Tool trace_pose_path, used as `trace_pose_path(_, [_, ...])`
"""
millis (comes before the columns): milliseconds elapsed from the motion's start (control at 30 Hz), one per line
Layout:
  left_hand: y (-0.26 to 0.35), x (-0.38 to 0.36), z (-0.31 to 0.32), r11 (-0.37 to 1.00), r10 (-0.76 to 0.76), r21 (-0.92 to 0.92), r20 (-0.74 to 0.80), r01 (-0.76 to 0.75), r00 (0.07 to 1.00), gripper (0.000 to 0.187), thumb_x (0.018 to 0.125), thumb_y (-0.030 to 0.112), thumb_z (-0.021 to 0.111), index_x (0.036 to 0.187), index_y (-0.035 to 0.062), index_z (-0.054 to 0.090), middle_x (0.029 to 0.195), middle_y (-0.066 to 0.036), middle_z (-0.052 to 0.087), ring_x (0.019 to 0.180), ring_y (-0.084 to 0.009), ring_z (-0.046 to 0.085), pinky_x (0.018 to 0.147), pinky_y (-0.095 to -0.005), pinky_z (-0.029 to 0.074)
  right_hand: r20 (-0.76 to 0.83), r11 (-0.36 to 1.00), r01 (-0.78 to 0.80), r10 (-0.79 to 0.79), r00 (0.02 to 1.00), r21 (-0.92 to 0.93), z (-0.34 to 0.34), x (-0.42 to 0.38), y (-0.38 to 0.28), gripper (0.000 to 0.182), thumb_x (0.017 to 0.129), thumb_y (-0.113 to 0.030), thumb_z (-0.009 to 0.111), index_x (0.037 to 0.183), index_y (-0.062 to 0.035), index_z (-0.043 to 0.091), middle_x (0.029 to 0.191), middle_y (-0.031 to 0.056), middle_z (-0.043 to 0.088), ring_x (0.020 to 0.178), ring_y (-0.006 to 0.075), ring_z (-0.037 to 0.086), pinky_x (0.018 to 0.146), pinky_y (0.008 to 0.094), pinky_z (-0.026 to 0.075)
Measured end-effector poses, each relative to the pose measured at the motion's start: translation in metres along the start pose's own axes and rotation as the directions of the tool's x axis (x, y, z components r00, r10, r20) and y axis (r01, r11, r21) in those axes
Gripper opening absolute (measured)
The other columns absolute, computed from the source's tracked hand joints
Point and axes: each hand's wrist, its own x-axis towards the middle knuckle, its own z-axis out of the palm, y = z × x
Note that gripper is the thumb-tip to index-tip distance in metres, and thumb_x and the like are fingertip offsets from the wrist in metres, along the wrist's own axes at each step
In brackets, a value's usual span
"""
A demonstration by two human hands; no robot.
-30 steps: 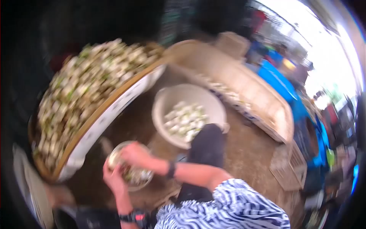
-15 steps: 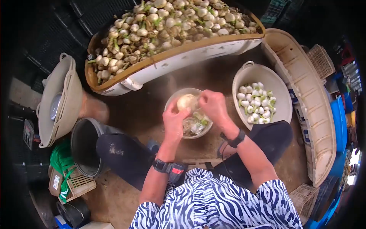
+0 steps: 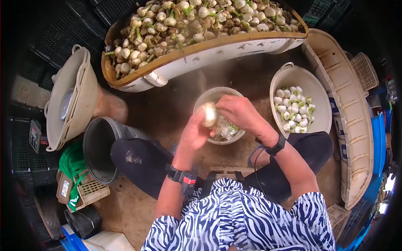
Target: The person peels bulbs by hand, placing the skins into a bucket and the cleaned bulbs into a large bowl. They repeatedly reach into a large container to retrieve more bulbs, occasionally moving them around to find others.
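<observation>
A round, pale bulb, an onion by its look, is in my left hand, with the fingers closed around its left side and underside. My right hand is closed in a pinch against the bulb's right side; what its fingertips grip is hidden. Both hands are over a small bowl that holds peelings and scraps. To the right, a large pale tub contains several clean white bulbs with short green stems.
A long white trough heaped with unpeeled bulbs stands ahead. Stacked tubs and a dark bucket are at my left. A long beige trough lines the right side. Green netting lies by a crate.
The bulb has turned in my left hand and now shows a shinier side. My right hand has drawn in against it. The whole view has shifted slightly.
</observation>
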Motion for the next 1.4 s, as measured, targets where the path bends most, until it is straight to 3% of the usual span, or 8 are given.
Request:
trace_pose_path(233, [0.001,-0.001,0.004,0.994,-0.104,0.052,0.077,0.100,0.992,0.049,0.079,0.031,0.070,0.119,0.0090,0.054,0.094,-0.002,0.059,0.076,-0.0134,0.057,0.049,-0.0251,0.043,0.095,0.987,-0.031,0.046,0.994,-0.155,0.000,-0.008,-0.003,0.020,0.074,-0.003,0.062,0.093,-0.0015,0.064,0.085,0.0138,0.063,0.073,0.0264,0.062,0.063,0.0330,0.050])
trace_pose_path(300, [0.001,0.002,0.010,0.915,-0.033,0.402,0.173,-0.040,0.984,0.055,0.075,0.029,0.068,0.123,0.0070,0.051,0.099,-0.002,0.058,0.079,-0.0120,0.058,0.052,-0.0232,0.044,0.128,0.897,-0.436,0.425,0.896,0.074,-0.005,-0.004,0.008,0.020,0.074,-0.002,0.059,0.093,0.0003,0.064,0.084,0.0092,0.064,0.068,0.0162,0.059,0.061,0.0284,0.047])
trace_pose_path(500, [-0.001,0.007,0.011,0.965,-0.012,0.262,0.084,-0.011,0.996,0.066,0.070,0.021,0.070,0.129,0.0061,0.044,0.105,-0.003,0.057,0.083,-0.0105,0.057,0.055,-0.0218,0.046,0.290,0.688,-0.484,0.388,0.875,0.540,-0.021,-0.017,0.018,0.022,0.076,-0.010,0.060,0.095,0.0019,0.066,0.089,0.0044,0.063,0.078,0.0099,0.056,0.069,0.0280,0.046])
trace_pose_path(700, [-0.003,0.009,0.005,0.910,-0.022,0.413,0.142,-0.039,0.990,0.068,0.067,0.013,0.073,0.129,0.0051,0.045,0.108,-0.005,0.057,0.091,-0.0116,0.057,0.064,-0.0250,0.049,0.319,0.645,-0.582,0.487,0.813,0.496,-0.008,-0.027,0.029,0.020,0.077,-0.007,0.057,0.092,0.0032,0.066,0.082,0.0063,0.063,0.073,0.0135,0.056,0.067,0.0293,0.046])
trace_pose_path(1000, [-0.005,0.015,0.023,0.582,0.276,0.800,-0.028,-0.143,0.961,0.059,0.067,0.007,0.070,0.123,-0.0007,0.053,0.108,-0.008,0.060,0.098,-0.0139,0.057,0.086,-0.0275,0.048,-0.156,0.956,-0.293,0.292,0.944,0.018,0.003,-0.024,0.021,0.014,0.081,-0.010,0.062,0.086,0.0037,0.063,0.073,0.0067,0.064,0.064,0.0101,0.055,0.060,0.0276,0.044])
trace_pose_path(1100, [-0.004,0.010,0.024,0.467,0.332,0.841,0.118,-0.272,0.936,0.060,0.064,0.006,0.070,0.122,0.0001,0.055,0.108,-0.008,0.062,0.099,-0.0139,0.057,0.089,-0.0284,0.046,0.393,0.608,-0.670,0.542,0.742,0.426,-0.001,-0.034,0.041,0.016,0.082,-0.013,0.064,0.088,0.0016,0.064,0.068,0.0025,0.063,0.062,0.0096,0.057,0.057,0.0261,0.043])
trace_pose_path(1300, [0.001,0.008,0.008,0.820,0.196,0.489,0.247,-0.296,0.949,0.067,0.061,0.004,0.069,0.126,0.0014,0.051,0.122,-0.014,0.057,0.107,-0.0220,0.058,0.094,-0.0351,0.047,0.392,0.326,-0.667,0.608,0.691,0.670,-0.009,-0.031,0.046,0.013,0.084,-0.013,0.061,0.085,-0.0008,0.065,0.065,-0.0011,0.059,0.055,0.0069,0.054,0.051,0.0238,0.043])
trace_pose_path(1400, [0.007,0.006,0.010,0.941,0.162,0.238,0.302,-0.239,0.939,0.069,0.064,0.000,0.065,0.130,0.0018,0.045,0.127,-0.017,0.053,0.110,-0.0287,0.057,0.095,-0.0412,0.047,-0.021,0.750,-0.645,0.654,0.756,0.142,0.004,-0.043,0.093,0.018,0.083,-0.012,0.060,0.094,0.0012,0.062,0.070,0.0067,0.063,0.059,0.0167,0.060,0.057,0.0276,0.049])
